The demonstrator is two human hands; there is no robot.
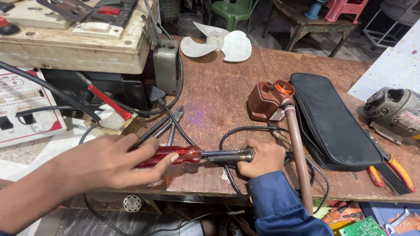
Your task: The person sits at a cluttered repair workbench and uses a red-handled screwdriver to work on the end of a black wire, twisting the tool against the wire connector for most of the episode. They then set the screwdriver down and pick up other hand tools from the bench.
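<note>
At far left, a white control panel (19, 107) sits below a worn cream switchboard (74, 41). The left hand (111, 161) is closed around the red translucent handle of a screwdriver (175, 155), thumb and fingers pressed against it. The screwdriver lies level above the brown workbench (218, 91), its metal shaft pointing right. Grey pliers (173, 122) rest just behind the handle. The right hand (262, 158), in a blue sleeve, is curled tightly around a small dark metal part (234, 156) that meets the screwdriver shaft; a black cable (227, 135) loops around this hand. Further right lie a brown soldering tool (271, 100), a black zip case (332, 122) and red-handled pliers (393, 168).
</note>
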